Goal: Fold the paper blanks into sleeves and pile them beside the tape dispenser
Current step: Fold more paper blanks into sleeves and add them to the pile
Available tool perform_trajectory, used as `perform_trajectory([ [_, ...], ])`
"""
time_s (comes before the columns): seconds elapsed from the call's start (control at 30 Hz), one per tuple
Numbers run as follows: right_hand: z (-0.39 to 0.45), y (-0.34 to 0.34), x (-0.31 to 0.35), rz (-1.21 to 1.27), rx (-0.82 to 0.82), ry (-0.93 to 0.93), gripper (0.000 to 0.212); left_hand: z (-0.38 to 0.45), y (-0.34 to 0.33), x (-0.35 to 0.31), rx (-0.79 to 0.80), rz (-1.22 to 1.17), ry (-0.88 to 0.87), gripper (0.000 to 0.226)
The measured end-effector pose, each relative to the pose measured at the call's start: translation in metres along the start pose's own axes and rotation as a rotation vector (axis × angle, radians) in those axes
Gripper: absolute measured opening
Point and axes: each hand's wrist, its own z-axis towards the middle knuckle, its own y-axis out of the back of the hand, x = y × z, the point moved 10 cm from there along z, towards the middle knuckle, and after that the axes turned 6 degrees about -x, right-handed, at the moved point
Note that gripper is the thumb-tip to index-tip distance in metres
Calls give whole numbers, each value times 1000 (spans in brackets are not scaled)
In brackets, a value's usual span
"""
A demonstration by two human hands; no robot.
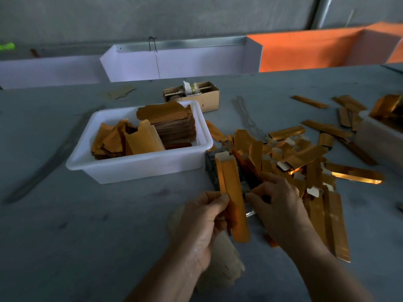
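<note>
My left hand [202, 223] pinches a long gold paper sleeve [234, 197], held upright over the grey table. Just to the right, my right hand [277, 199] has curled fingers pinching at the sleeve's right edge, by the dark tape dispenser [214, 171], which is mostly hidden behind the sleeve. A heap of folded gold sleeves [305, 162] lies to the right of the dispenser. A white tub [139, 164] at the centre left holds a stack of flat gold blanks [174, 123].
A small cardboard box [207, 97] stands behind the tub. A second white tub [383, 136] sits at the right edge with gold pieces in it. Loose sleeves lie scattered at the far right. White and orange bins line the back. A pale sheet [224, 264] lies under my left wrist.
</note>
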Motion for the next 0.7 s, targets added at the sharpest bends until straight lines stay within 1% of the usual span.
perform_trajectory([
  [0.1,-4,-1,0,-42,-24,19,9,0,-5,-7,33,50,-55,13],
  [0.23,-10,0,-3,-61,-76,-7,11,-1,-15,-15,70,198,-128,10],
  [0.37,-14,-1,-5,-40,-118,-7,11,-1,-18,-19,64,288,-160,9],
  [0.5,-16,1,-5,-17,-167,30,8,-1,-19,-23,42,316,-182,9],
  [0.53,-16,2,-3,-66,-181,60,10,-1,-19,-23,38,326,-184,9],
  [0.63,-21,4,6,-333,-201,141,22,-2,-19,-23,40,342,-190,9],
  [0.67,-23,10,10,-337,-238,170,22,-3,-19,-23,48,341,-184,9],
  [0.7,-25,21,16,-302,-309,216,18,-3,-19,-23,55,334,-171,8],
])
